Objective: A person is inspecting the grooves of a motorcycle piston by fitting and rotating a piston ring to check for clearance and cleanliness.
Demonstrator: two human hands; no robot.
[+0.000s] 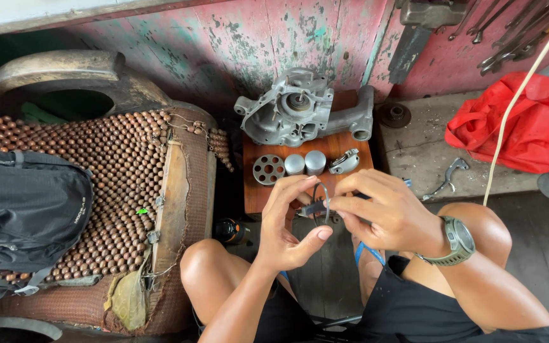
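Head view, looking down over bare knees at a small wooden board (pixel 258 194) set against a peeling pink wall (pixel 268 35).

Hands: both are raised just in front of the near edge of the board, meeting at one small part. The left hand (pixel 287 225) is curled, thumb and fingertips pinching a thin metal ring (pixel 323 202) — the ring stands on edge between the two hands. The right hand (pixel 382 213) is closed over the same spot from the other side, fingers bent, gripping a small dark metal piece (pixel 311 209) where it meets the ring. What exactly that piece is cannot be told; the fingers cover most of it. A grey-green wristwatch (pixel 457 241) sits on the right wrist.

On the board, far end: a grey cast-metal engine casing (pixel 300 114), resting against the wall. In front of it, in a row — a round disc with holes (pixel 269 169), two short shiny cylinders (pixel 306 163) touching each other, and a small curved metal bracket (pixel 344 161).

Surroundings: to the left, a seat covered in a brown wooden-bead mat (pixel 122 165), with a black backpack (pixel 23 219) lying on it. To the right, on a concrete ledge, a red plastic bag (pixel 528 124) and a bent metal lever (pixel 449 174). Wrenches (pixel 516 32) hang on the wall at upper right.
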